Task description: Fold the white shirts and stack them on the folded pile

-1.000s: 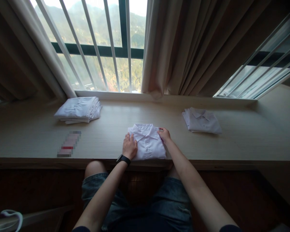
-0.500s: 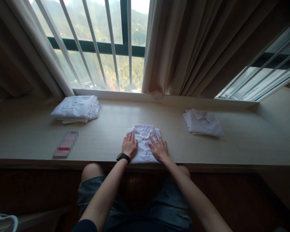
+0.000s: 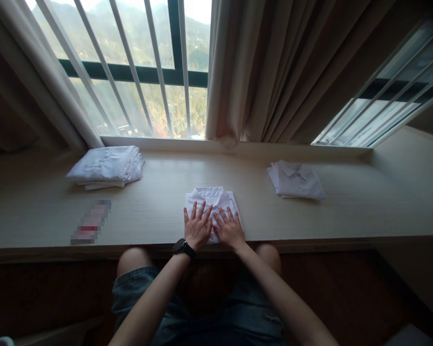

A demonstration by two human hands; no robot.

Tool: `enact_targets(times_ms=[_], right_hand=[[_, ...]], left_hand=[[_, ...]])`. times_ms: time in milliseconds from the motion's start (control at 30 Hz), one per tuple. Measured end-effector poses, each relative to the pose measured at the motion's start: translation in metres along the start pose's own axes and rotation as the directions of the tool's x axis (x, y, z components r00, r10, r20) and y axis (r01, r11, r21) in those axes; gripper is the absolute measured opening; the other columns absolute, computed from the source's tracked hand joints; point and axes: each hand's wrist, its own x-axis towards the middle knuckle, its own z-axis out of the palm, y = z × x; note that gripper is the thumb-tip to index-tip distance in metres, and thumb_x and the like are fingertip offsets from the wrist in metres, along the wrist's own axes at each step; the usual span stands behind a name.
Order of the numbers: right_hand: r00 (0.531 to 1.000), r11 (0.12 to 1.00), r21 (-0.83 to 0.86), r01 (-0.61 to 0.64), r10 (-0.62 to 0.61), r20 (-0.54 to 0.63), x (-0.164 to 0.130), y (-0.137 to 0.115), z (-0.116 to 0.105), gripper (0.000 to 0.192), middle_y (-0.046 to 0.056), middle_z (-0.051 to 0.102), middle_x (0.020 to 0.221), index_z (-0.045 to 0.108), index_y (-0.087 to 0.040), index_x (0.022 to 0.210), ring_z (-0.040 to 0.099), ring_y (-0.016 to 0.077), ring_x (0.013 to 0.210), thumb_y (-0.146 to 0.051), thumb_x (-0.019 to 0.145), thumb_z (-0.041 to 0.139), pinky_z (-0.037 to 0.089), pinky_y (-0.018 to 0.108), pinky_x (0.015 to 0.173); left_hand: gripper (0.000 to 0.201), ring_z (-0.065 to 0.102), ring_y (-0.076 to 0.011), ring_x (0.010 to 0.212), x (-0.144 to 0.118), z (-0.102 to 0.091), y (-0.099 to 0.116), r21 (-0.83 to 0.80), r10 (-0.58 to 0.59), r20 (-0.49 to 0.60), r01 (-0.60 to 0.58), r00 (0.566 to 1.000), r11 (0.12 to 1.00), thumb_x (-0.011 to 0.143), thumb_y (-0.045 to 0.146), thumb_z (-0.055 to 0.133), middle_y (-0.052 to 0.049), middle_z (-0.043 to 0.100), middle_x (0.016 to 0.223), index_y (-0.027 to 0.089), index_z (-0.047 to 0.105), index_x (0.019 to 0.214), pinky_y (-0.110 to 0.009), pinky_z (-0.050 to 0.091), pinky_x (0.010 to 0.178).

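beneath the barred window, a wooden ledge bears a folded white shirt at its near edge, left hand and right hand pressing flat, fingers spread, holding nothing (seemingly smoothing its folds).

Folded white shirt, collar up and facing the window, lies flat at centre frame near the ledge's front edge, lower half covered.

A stack of folded whites lies left, another folded pile right, curtain behind.
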Motion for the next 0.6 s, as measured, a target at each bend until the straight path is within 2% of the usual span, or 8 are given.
enact_targets(times_ms=[133,233,600], right_hand=[[0.999,1.0,0.002,-0.022,0.022,0.05,-0.004,0.004,0.01,0.055,0.001,0.031,0.163,0.037,-0.037,0.155,0.016,0.0323,0.153,-0.05,0.101,0.038,0.013,0.058,0.122],[0.998,0.999,-0.017,-0.046,0.047,0.046,-0.005,0.005,0.011,0.054,-0.001,0.029,0.164,0.038,-0.039,0.154,0.014,0.0342,0.153,-0.052,0.102,0.036,0.013,0.061,0.121],[0.996,0.997,-0.033,-0.062,0.064,0.06,-0.007,0.002,0.012,0.053,0.0,0.033,0.162,0.037,-0.039,0.154,0.021,0.0354,0.151,-0.052,0.102,0.032,0.017,0.063,0.119]], left_hand=[[0.05,0.023,-0.0339,0.152,-0.009,0.014,-0.004,-0.014,-0.058,0.101,0.06,0.993,0.998,0.1,0.04,0.038,-0.002,0.037,0.16,0.038,0.044,0.15,-0.072,0.003,0.119],[0.05,0.023,-0.0328,0.152,-0.01,0.022,-0.012,-0.033,-0.053,0.106,0.056,0.993,0.998,0.101,0.041,0.037,-0.001,0.036,0.161,0.039,0.044,0.15,-0.071,0.006,0.119],[0.052,0.021,-0.0332,0.152,-0.013,0.02,-0.017,-0.047,-0.021,0.125,0.027,0.992,0.999,0.1,0.047,0.038,-0.001,0.034,0.162,0.038,0.043,0.151,-0.068,0.006,0.12]])
